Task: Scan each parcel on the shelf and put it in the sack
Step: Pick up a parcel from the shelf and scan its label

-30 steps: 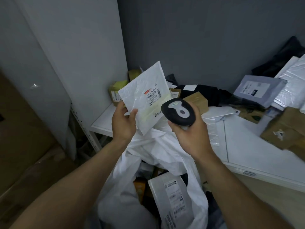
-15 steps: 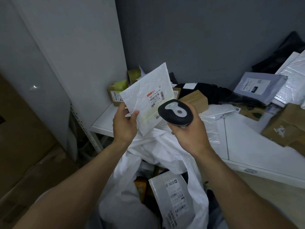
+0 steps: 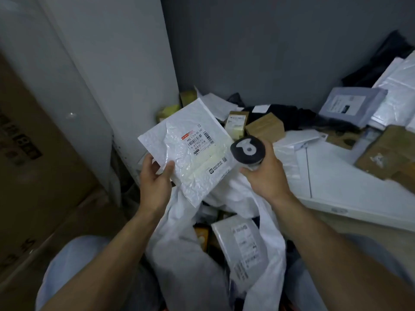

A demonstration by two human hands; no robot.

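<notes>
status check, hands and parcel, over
Left hand pinches white parcel, label up. Right hand grips scanner beside the label. Sack open below, nothing across its mouth.

You're facing a corner: dark grey back wall (image 3: 269, 52) ahead, pale side panel (image 3: 112, 63) on yr left meeting it. White shelf (image 3: 348, 182) runs fr the corner off to the right, w/ a seam across its top. Brown cartons (image 3: 33, 158) stacked far left, print too blurred to read. Light's dim & cool; one small glint (image 3: 71, 114) on the panel.
</notes>
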